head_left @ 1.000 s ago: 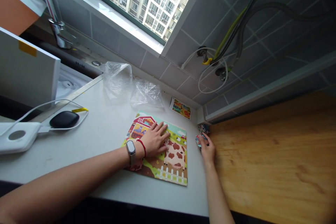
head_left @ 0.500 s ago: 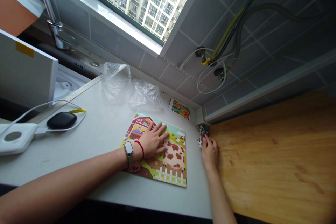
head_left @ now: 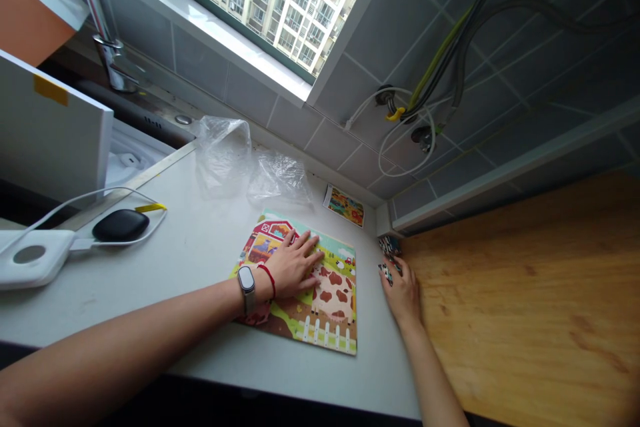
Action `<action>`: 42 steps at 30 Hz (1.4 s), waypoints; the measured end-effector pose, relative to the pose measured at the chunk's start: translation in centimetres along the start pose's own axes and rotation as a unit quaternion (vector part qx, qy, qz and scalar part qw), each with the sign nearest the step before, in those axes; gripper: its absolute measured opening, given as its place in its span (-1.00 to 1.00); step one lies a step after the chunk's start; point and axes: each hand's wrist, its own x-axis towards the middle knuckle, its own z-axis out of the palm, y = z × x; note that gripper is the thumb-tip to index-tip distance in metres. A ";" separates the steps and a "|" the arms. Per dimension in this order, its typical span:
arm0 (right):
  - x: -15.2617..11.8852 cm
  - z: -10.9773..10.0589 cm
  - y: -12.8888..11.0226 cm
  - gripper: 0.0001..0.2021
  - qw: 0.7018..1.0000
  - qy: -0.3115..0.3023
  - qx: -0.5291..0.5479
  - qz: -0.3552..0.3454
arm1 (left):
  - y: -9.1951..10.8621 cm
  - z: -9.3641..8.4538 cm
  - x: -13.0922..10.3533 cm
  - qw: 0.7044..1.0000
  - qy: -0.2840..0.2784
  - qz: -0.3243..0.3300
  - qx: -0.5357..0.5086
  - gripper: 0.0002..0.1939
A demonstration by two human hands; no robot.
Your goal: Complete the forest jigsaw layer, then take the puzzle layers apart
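Observation:
A colourful farm picture board (head_left: 330,307) with a barn, a spotted cow and a white fence lies on the white counter. My left hand (head_left: 291,270) rests on it, palm down with fingers spread, and holds nothing. To the right, by the counter's edge, small patterned pieces (head_left: 389,245) sit in a stack. My right hand (head_left: 403,288) is at the nearer pieces, fingers curled around them; how many it grips cannot be made out.
Crumpled clear plastic bags (head_left: 280,179) and a small picture card (head_left: 345,205) lie behind the board. A black oval case (head_left: 121,225), white charger (head_left: 37,258) and cable are at the left. A wooden surface (head_left: 525,300) adjoins on the right.
My right hand has shifted slightly at the small pieces, and its fingers sit a little differently around them. My left hand stays on the board.

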 end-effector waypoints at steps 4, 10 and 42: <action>0.3 0.8 0.6 -0.54 1.000 0.002 -0.001 0.000 | 0.1 -0.2 0.0 1.000 -0.007 0.000 0.004 -0.38; 0.9 1.3 0.4 -0.57 1.000 0.020 -0.011 0.016 | 0.0 -0.1 0.0 1.000 -0.002 0.000 0.007 -0.39; 6.0 0.4 -9.9 -0.48 0.932 -0.181 0.296 0.107 | -0.5 -0.1 -0.1 0.997 -0.028 -0.061 0.023 -0.23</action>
